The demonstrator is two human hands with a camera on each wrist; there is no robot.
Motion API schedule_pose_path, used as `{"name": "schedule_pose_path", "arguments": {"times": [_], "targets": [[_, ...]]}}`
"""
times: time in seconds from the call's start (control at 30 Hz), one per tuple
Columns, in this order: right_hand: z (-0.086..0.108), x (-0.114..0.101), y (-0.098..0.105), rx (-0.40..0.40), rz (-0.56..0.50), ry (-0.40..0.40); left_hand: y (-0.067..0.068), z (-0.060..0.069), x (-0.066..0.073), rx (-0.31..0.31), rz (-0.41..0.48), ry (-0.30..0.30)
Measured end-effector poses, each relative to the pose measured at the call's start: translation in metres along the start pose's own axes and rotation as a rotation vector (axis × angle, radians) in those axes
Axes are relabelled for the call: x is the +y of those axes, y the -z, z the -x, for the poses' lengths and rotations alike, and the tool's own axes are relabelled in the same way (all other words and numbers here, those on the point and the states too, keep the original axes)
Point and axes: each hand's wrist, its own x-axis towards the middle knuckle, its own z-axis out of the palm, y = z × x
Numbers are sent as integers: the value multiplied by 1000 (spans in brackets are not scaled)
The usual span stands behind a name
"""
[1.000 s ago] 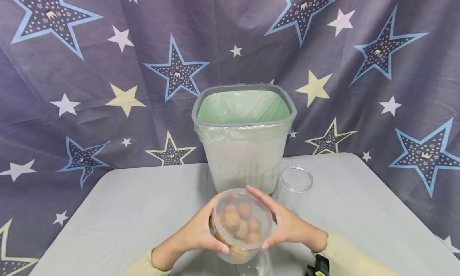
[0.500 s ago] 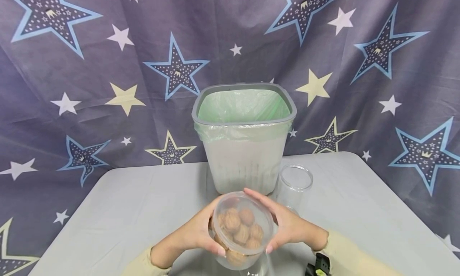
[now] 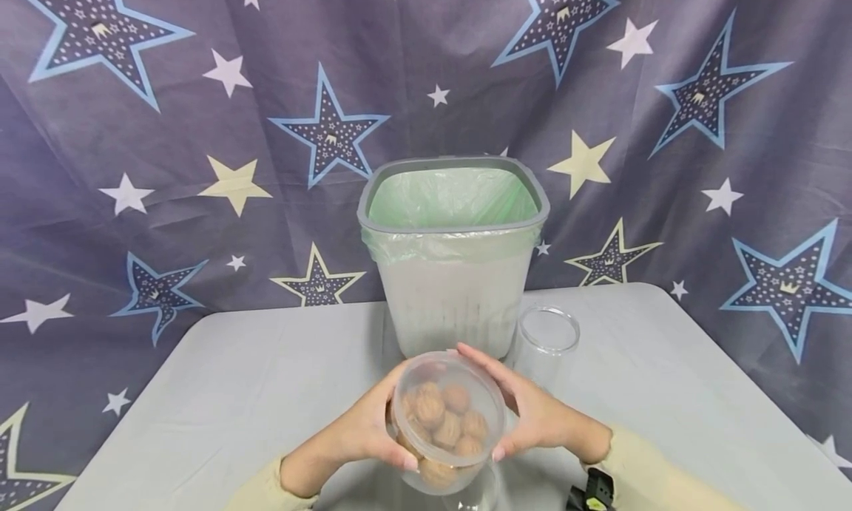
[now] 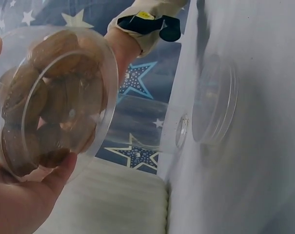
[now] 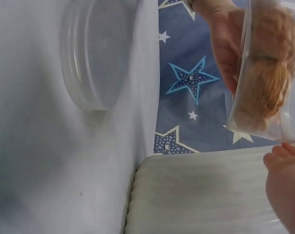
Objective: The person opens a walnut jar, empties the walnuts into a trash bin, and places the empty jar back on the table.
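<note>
Two bare hands share one load over the near edge of the desk (image 3: 253, 381): a clear, round plastic tub (image 3: 452, 458) filled with brown, wrinkled-shelled walnuts (image 3: 429, 405). The left hand (image 3: 376, 418) grips the tub's left side and the right hand (image 3: 532, 416) its right, both thumbs toward the person. The tub is off the desk, held between the person and the bin, and looks slightly tilted. The walnuts show through its frosted upper face; whether that is a separate lid or part of the tub I cannot tell. Below it, by the middle of the near edge, a low, clear, ridged round plastic piece (image 4: 215, 102) rests on the desk, a lid or a shallow dish. Toward the middle of the far edge stands a tall white plastic bin (image 3: 459, 293) with a grey rim and a pale green plastic liner (image 3: 452, 197); just beside it, on the far-right corner's side, stands a clear plastic cylinder (image 3: 532, 359). My reading is that the step in hand is steadying the filled tub with both hands. The next move would call for an even grip on both sides and a level tub, with space kept over the low piece underneath.
</note>
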Motion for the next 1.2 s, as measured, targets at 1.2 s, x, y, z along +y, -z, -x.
{"name": "schedule_pose_path", "arguments": {"times": [1.2], "targets": [[-21,-13,-72,767,50,-405,-27,-5,-1,579,-773,97]]}}
